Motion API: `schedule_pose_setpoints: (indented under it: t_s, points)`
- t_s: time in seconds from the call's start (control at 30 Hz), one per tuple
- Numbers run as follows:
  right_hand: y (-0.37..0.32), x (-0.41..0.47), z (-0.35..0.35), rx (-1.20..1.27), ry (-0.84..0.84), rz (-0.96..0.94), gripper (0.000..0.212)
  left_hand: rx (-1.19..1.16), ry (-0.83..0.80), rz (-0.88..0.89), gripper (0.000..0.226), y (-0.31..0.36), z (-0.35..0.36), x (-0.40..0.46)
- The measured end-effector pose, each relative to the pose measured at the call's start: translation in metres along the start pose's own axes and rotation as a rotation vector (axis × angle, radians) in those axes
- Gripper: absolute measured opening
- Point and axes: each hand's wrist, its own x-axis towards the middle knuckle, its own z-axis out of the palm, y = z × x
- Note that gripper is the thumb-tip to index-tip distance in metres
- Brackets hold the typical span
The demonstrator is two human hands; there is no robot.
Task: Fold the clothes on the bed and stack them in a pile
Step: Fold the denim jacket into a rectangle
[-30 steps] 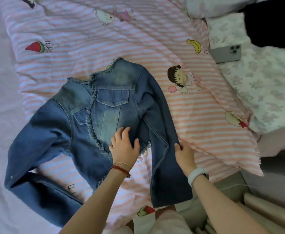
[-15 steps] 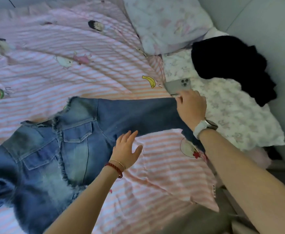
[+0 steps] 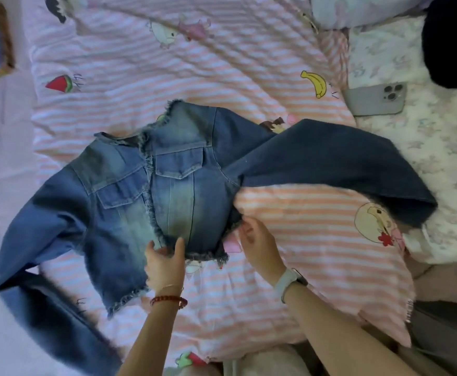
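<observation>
I'm looking into a home bedroom. A striped cartoon quilt (image 3: 222, 63) covers the bed, with a pillow (image 3: 357, 9) and phone (image 3: 373, 100).

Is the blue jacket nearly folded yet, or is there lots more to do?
Lots left. The denim jacket lies spread front-up on the striped blanket, one sleeve stretched out to the side, nothing folded over. The left hand grips the frayed hem, and the right hand touches the hem's other corner. No folded pile shows. A black garment waits by the phone.
</observation>
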Motion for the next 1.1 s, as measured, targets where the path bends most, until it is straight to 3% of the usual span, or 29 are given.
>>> schedule_pose_setpoints:
  t_s: [0.07,0.1,0.2,0.33,0.5,0.57,0.67,0.73,0.83,0.9,0.97,1.03,1.1]
  points:
    - [-0.002,0.007,0.012,-0.053,0.005,-0.068,0.048,-0.327,-0.229,-0.211,0.044,0.004,-0.008,0.014]
    - [-0.004,0.012,0.014,-0.073,0.039,-0.083,0.048,-0.454,-0.269,-0.311,0.031,0.005,-0.011,0.019]
    - [-0.010,0.028,0.017,0.001,0.142,-0.024,0.030,-0.596,-0.238,-0.444,0.024,0.007,-0.013,0.029]
    - [-0.025,0.037,0.007,0.053,0.100,0.054,0.002,-0.556,-0.258,-0.313,0.020,0.013,-0.013,0.034]
    - [-0.015,0.015,-0.043,0.250,0.175,0.156,0.022,-0.757,-0.023,-0.024,0.017,0.016,-0.017,0.034]
    - [-0.002,0.005,-0.054,0.276,0.199,0.260,0.020,-0.713,0.012,-0.037,0.013,0.010,-0.012,0.030]
    - [0.017,-0.001,-0.054,0.057,0.248,0.393,0.010,-0.593,-0.044,-0.173,0.014,-0.001,0.001,0.029]
    - [0.020,-0.002,-0.047,-0.095,0.313,0.341,0.011,-0.554,-0.126,-0.253,0.014,-0.007,0.003,0.033]
    - [0.011,-0.002,-0.041,-0.310,0.414,0.059,0.015,-0.572,-0.232,-0.239,0.017,-0.011,0.000,0.040]
    - [-0.001,0.005,-0.041,-0.344,0.438,-0.052,0.019,-0.585,-0.285,-0.203,0.045,-0.009,-0.003,0.041]
    - [-0.015,0.021,-0.040,-0.285,0.450,-0.012,0.031,-0.632,-0.318,-0.198,0.062,-0.008,-0.005,0.039]
    - [-0.033,0.047,-0.037,-0.170,0.357,0.165,0.054,-0.555,-0.280,-0.115,0.051,-0.006,-0.004,0.035]
    - [-0.052,0.073,-0.033,0.031,0.281,0.311,0.064,-0.508,-0.221,0.015,0.019,-0.002,-0.001,0.028]
